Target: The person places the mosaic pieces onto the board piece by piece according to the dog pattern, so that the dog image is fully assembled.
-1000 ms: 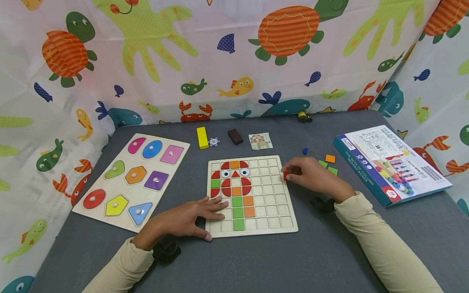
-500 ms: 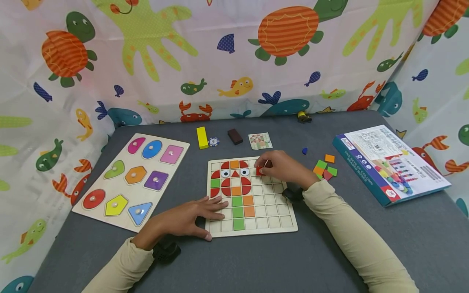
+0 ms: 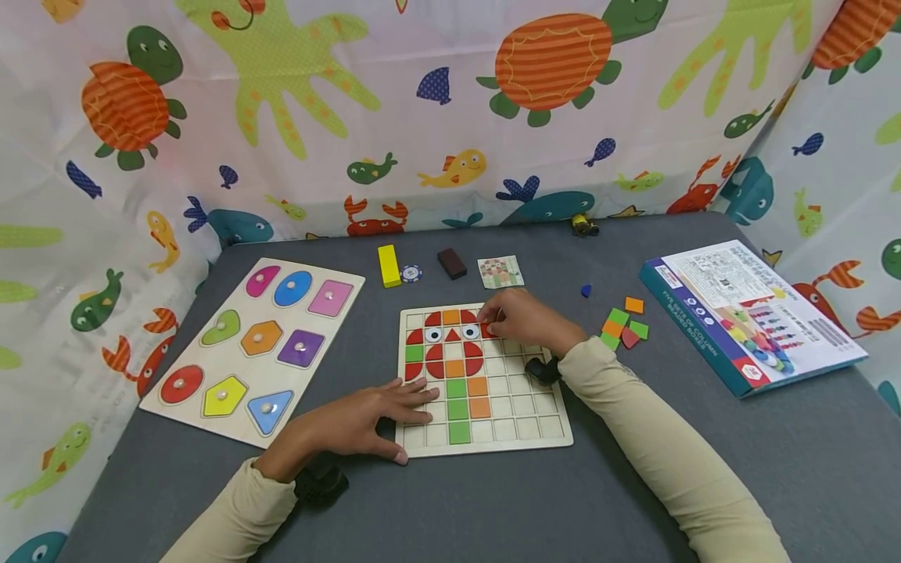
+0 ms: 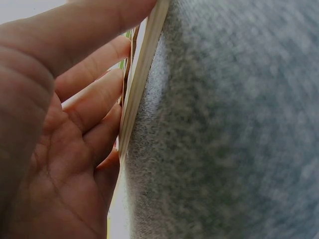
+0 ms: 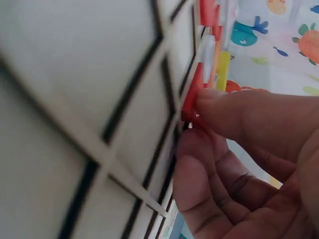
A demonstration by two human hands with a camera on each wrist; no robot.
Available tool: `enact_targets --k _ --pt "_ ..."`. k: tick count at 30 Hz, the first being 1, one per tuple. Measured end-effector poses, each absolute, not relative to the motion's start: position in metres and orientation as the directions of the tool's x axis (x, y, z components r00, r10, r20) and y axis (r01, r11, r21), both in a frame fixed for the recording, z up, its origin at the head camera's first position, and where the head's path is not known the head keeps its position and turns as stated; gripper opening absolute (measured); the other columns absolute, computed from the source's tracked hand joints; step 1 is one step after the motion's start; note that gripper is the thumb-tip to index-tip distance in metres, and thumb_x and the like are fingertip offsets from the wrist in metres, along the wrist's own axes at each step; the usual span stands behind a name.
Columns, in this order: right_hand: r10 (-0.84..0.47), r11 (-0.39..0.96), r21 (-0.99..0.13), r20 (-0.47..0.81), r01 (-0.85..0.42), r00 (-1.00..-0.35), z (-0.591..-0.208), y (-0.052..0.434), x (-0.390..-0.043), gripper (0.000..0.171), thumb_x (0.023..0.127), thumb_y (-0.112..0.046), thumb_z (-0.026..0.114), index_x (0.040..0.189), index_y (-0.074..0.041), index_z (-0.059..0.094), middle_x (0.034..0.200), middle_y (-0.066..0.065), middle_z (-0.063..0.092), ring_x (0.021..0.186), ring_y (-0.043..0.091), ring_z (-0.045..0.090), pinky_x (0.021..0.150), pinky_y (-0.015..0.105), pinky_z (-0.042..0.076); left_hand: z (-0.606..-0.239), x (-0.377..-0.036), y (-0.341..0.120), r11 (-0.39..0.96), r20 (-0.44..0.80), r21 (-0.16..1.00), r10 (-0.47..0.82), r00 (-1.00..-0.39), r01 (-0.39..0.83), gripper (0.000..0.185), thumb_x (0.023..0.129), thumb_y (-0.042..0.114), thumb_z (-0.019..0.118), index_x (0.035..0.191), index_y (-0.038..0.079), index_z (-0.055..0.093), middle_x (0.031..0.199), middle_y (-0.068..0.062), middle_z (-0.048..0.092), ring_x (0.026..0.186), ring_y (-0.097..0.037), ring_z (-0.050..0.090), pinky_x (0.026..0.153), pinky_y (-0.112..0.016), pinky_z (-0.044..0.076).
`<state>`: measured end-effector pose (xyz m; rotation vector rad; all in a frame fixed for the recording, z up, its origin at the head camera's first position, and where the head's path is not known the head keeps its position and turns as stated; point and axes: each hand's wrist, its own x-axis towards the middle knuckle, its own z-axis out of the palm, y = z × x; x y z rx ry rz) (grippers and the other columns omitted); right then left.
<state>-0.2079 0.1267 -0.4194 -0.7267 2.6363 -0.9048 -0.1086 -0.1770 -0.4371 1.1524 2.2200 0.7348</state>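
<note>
A wooden grid board (image 3: 524, 407) lies on the grey table, its left columns filled with red, orange and green tiles. My right hand (image 3: 517, 317) pinches a small red tile (image 3: 486, 330) at the board's upper rows, just right of the eye tiles; in the right wrist view thumb and fingers (image 5: 234, 114) hold the red tile (image 5: 192, 97) against the grid (image 5: 99, 124). My left hand (image 3: 383, 407) lies flat with straight fingers on the board's lower left edge; the left wrist view has its fingers (image 4: 89, 99) along the board edge (image 4: 142, 74).
A shape puzzle board (image 3: 256, 348) lies at the left. Loose tiles (image 3: 622, 324) sit right of the grid, beside a game box (image 3: 746, 313). A yellow block (image 3: 388, 264), chip (image 3: 411, 273), dark block (image 3: 452, 263) and card (image 3: 500, 271) lie behind the grid.
My right hand carried the red tile leftward from the board's right edge to the upper rows beside the eye tiles. The left hand stayed still.
</note>
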Motion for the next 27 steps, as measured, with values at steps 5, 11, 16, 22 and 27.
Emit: enact_targets --k 5,11,16,22,27 --pt "-0.531 0.684 -0.627 -0.075 -0.374 -0.844 -0.417 0.129 -0.207 0.019 0.091 0.0 0.064 0.107 -0.003 0.073 0.099 0.005 0.069 0.084 0.018 0.059 0.075 0.033 0.051 -0.438 -0.109 -0.177 0.494 -0.199 0.669 0.839 -0.507 0.555 0.064 0.083 0.039 0.076 0.141 0.021 0.054 0.155 0.009 0.032 0.146 -0.012 0.012 0.115 -0.046 0.015" --pt "-0.518 0.691 -0.628 -0.086 -0.357 -0.851 -0.409 0.15 -0.2 0.021 0.093 -0.005 0.064 0.111 -0.003 0.072 0.101 0.006 0.069 0.086 0.018 0.06 0.074 0.033 0.051 -0.442 -0.11 -0.178 0.493 -0.199 0.678 0.837 -0.509 0.546 0.065 0.083 0.042 0.076 0.141 0.023 0.054 0.154 0.009 0.032 0.146 -0.016 0.014 0.114 -0.05 0.019" --pt "-0.483 0.726 -0.602 -0.102 -0.333 -0.87 -0.401 0.18 -0.193 0.023 0.093 -0.003 0.062 0.114 -0.001 0.07 0.101 0.008 0.068 0.087 0.021 0.059 0.072 0.035 0.052 -0.442 -0.11 -0.178 0.491 -0.196 0.681 0.836 -0.512 0.542 0.064 0.083 0.04 0.076 0.141 0.022 0.054 0.155 0.009 0.032 0.146 -0.014 0.013 0.114 -0.048 0.017" --pt "-0.471 0.75 -0.565 -0.091 -0.345 -0.877 -0.397 0.215 -0.183 0.023 0.092 -0.003 0.063 0.115 0.001 0.069 0.096 0.005 0.068 0.084 0.02 0.06 0.069 0.035 0.052 -0.44 -0.109 -0.178 0.497 -0.203 0.674 0.836 -0.51 0.547 0.064 0.083 0.04 0.076 0.141 0.021 0.054 0.154 0.009 0.032 0.146 -0.014 0.013 0.114 -0.048 0.018" --pt "-0.46 0.757 -0.555 -0.08 -0.344 -0.884 -0.398 0.239 -0.172 0.022 0.091 -0.002 0.064 0.112 0.002 0.07 0.095 0.005 0.07 0.086 0.02 0.063 0.071 0.037 0.052 -0.44 -0.108 -0.178 0.494 -0.202 0.676 0.838 -0.507 0.546 0.064 0.084 0.039 0.076 0.141 0.021 0.054 0.155 0.009 0.031 0.146 -0.013 0.012 0.115 -0.048 0.017"
